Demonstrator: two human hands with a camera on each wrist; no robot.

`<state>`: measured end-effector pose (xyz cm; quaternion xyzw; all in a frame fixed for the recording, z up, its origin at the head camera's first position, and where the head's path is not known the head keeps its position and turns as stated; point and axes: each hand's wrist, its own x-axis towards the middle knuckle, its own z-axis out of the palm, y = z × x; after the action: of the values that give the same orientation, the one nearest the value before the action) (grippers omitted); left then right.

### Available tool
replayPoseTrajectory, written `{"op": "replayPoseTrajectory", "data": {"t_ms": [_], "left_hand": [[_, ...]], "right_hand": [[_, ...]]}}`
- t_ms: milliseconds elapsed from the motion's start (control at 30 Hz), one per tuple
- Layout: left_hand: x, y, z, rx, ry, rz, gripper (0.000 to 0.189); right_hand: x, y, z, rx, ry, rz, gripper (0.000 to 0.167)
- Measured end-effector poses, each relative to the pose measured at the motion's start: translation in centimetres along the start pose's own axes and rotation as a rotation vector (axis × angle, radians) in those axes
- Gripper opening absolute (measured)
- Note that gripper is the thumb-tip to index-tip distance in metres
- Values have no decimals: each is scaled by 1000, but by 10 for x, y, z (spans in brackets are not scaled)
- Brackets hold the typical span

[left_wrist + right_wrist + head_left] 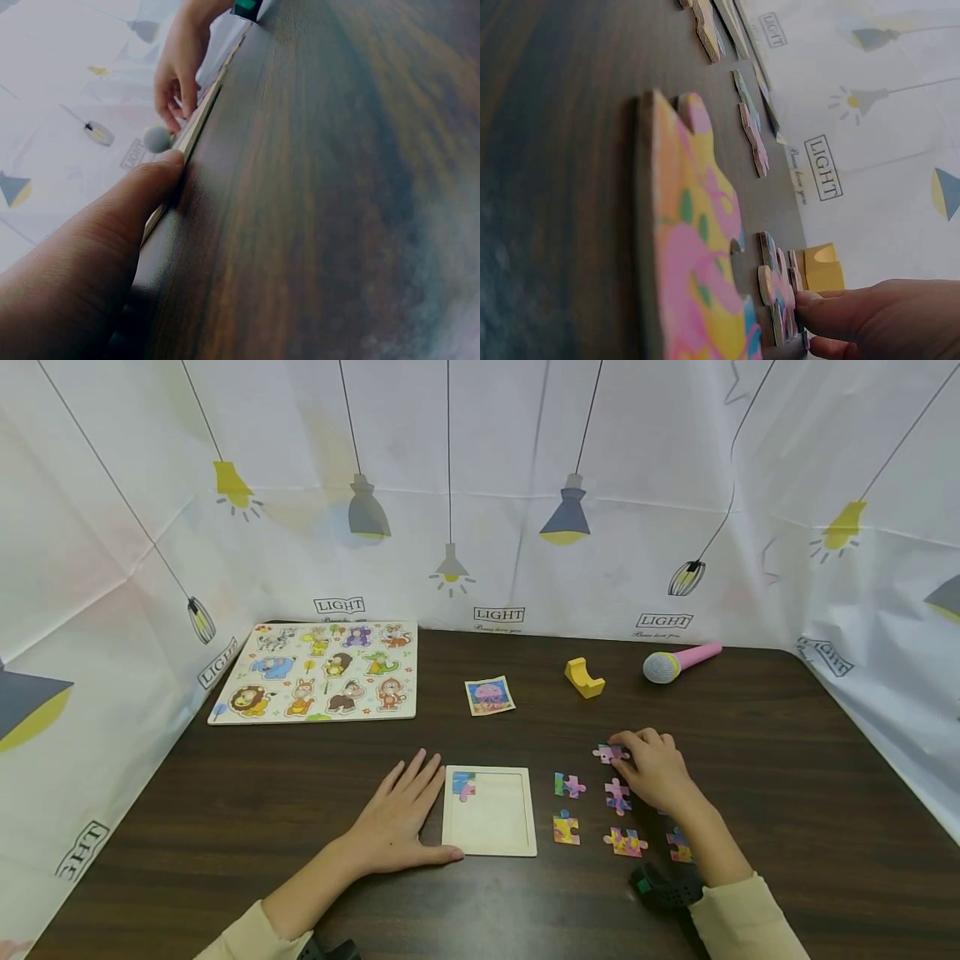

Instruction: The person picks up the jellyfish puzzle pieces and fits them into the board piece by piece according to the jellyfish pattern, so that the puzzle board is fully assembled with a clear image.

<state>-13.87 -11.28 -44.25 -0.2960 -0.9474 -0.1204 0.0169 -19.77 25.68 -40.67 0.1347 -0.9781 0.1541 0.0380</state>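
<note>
A square wooden puzzle tray (491,852) lies on the table with one blue-and-pink piece (463,786) in its upper left corner. My left hand (397,827) rests beside it, fingers spread and thumb at the lower left corner; the left wrist view shows that thumb (161,176) at the tray's edge. Thumb and fingers of my right hand (654,770) pinch a pink puzzle piece (606,753), right of the tray. Just below lies another pink piece (617,796). Large in the right wrist view is a yellow-and-pink piece (697,255).
More puzzle pieces lie right of the tray, including a yellow one (566,828) and one by the right forearm (681,846). Behind are an animal board (300,672), an octopus picture card (490,696), a curved yellow block (584,678) and a toy microphone (682,662). A printed curtain (495,460) borders the table.
</note>
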Motion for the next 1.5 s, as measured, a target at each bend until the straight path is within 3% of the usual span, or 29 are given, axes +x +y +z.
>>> {"op": "replayPoseTrajectory", "data": {"t_ms": [300,1000,1200,1500], "left_hand": [[0,0,0,1,2,0,109],[1,0,1,12,16,4,109],[1,0,0,11,20,9,109],[0,1,0,8,18,9,108]], "right_hand": [[-1,0,-2,54,-35,35,15],[1,-2,-4,85,25,-8,16],[1,-7,-8,98,31,-1,3],[-2,-25,-18,170,40,-39,5]]}}
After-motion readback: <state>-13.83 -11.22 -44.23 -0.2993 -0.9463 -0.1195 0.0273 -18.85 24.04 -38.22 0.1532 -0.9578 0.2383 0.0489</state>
